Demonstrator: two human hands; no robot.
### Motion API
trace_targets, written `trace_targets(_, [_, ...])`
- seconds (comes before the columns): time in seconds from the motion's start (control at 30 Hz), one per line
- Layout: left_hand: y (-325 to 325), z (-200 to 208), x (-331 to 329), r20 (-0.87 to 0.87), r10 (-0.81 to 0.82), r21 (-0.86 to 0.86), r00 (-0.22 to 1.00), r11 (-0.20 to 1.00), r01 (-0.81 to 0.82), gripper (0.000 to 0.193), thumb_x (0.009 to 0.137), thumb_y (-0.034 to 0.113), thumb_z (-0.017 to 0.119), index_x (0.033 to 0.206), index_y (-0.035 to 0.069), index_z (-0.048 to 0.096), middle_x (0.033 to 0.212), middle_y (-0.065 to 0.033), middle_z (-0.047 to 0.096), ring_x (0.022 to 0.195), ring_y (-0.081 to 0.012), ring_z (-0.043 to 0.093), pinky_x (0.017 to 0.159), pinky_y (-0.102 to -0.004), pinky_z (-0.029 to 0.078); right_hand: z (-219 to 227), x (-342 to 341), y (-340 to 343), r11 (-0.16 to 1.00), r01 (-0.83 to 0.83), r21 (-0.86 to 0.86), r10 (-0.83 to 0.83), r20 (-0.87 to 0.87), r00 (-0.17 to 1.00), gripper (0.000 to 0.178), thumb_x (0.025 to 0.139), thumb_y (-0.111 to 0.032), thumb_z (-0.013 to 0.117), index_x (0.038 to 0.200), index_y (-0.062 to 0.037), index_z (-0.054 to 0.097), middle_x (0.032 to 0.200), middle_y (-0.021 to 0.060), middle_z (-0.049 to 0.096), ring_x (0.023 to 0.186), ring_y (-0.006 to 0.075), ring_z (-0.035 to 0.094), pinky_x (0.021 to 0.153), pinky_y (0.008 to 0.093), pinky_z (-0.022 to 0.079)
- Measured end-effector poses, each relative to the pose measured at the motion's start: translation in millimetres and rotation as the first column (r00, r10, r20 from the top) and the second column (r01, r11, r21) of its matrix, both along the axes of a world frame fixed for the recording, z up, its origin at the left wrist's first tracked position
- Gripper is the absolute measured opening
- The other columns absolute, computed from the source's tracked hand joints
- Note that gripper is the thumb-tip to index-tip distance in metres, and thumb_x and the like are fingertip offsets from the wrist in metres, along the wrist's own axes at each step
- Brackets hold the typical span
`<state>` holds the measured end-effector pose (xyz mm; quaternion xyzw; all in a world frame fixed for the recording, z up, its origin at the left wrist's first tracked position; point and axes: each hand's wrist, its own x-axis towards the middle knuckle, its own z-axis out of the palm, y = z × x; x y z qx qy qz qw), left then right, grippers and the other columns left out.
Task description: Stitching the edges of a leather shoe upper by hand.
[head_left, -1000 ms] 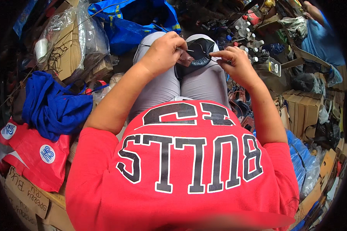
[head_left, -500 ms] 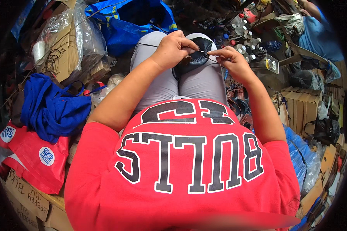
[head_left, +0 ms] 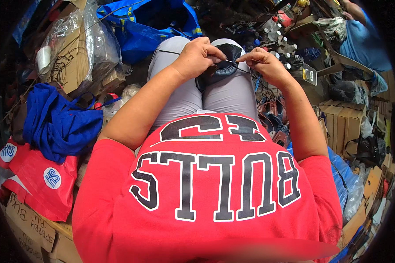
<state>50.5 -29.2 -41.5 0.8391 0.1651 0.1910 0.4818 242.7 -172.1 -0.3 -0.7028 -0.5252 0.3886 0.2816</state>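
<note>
Thread (head_left: 167, 52) runs crosswise over the lap's (head_left: 180, 90) far edge; left hand (head_left: 198, 57) and right hand (head_left: 266, 65) angle inward, fingers pinching it.

Blk leather piece (head_left: 222, 74), shoe-like in shape, sits on the grey-clad R thigh (head_left: 231, 96) nr the knee, partly hidden by the L grip (head_left: 196, 58). Surface smooth w/ slight shine; a curved, puckered edge shows on the wearer's side, darker area beyond it. Dark thread (head_left: 168, 52), thin: 1 stretch runs out L of that grip across the L knee (head_left: 170, 43); another shows btwn both pinched grips, over the piece, & slants R under the R grip (head_left: 264, 65). Exact thread/edge contact unclear.
</note>
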Motion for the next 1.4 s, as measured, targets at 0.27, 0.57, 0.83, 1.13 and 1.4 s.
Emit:
trace_targets(0.27, [1.9, 1.0, 0.5, -0.009, -0.045, -0.233, 0.999, 0.971, 0.042, 0.016, 0.071, 0.006, 0.068, 0.084, 0.015, 0.073, 0.074, -0.0062, 0.053, 0.073, -0.0198, 0.054, 0.066, -0.0289, 0.045, -1.6, 3.9, -3.1, 1.0, -0.017, -0.025, 0.016, -0.052, 0.999, 0.045, 0.07, 0.009, 0.048, 0.104, -0.012, 0.069, 0.081, 0.0019, 0.049, 0.079, 0.0131, 0.049, 0.077, 0.0237, 0.04])
trace_targets(0.57, [3.5, -0.9, 7.2, 0.013, -0.109, -0.005, 0.994, 0.994, 0.109, 0.017, 0.072, 0.001, 0.067, 0.087, 0.007, 0.072, 0.074, -0.0024, 0.051, 0.07, -0.0128, 0.049, 0.063, -0.0243, 0.04, -8.2, 10.3, -2.8, 0.997, -0.007, -0.082, -0.017, -0.285, 0.958, 0.038, 0.075, 0.006, 0.052, 0.106, -0.0085, 0.068, 0.083, 0.0006, 0.051, 0.081, 0.0115, 0.049, 0.078, 0.0227, 0.039])
trace_targets(0.83, [16.7, -12.0, 19.2, 0.008, -0.229, -0.439, 0.973, 0.874, 0.209, 0.012, 0.073, 0.001, 0.068, 0.086, 0.002, 0.07, 0.083, -0.0036, 0.059, 0.078, -0.0141, 0.058, 0.07, -0.0259, 0.047, -20.5, 13.3, -3.7, 0.989, 0.016, -0.148, -0.08, -0.436, 0.896, 0.031, 0.079, -0.008, 0.062, 0.109, -0.0043, 0.065, 0.1, 0.0023, 0.057, 0.096, 0.0122, 0.052, 0.089, 0.0241, 0.038])
trace_targets(1.13, [21.3, -9.5, 23.6, 0.017, -0.321, -0.493, 0.947, 0.822, 0.287, 0.013, 0.076, 0.002, 0.067, 0.089, 0.002, 0.068, 0.079, -0.0047, 0.066, 0.069, -0.0107, 0.061, 0.063, -0.0239, 0.05, -22.5, 14.8, 0.4, 0.988, -0.024, -0.154, -0.051, -0.47, 0.881, 0.032, 0.08, -0.009, 0.062, 0.112, -0.004, 0.063, 0.101, 0.0005, 0.064, 0.09, 0.0078, 0.054, 0.086, 0.0226, 0.039])
trace_targets(1.4, [-5.5, -11.5, 7.6, -0.063, -0.067, -0.381, 0.996, 0.924, 0.038, 0.019, 0.073, 0.003, 0.07, 0.091, 0.005, 0.071, 0.077, -0.0048, 0.068, 0.067, -0.0091, 0.061, 0.062, -0.022, 0.048, -16.8, -6.4, -17.4, 0.992, 0.077, -0.1, -0.114, -0.448, 0.887, 0.034, 0.081, -0.007, 0.064, 0.114, -0.0042, 0.062, 0.098, -0.0006, 0.064, 0.084, 0.005, 0.053, 0.081, 0.0202, 0.041])
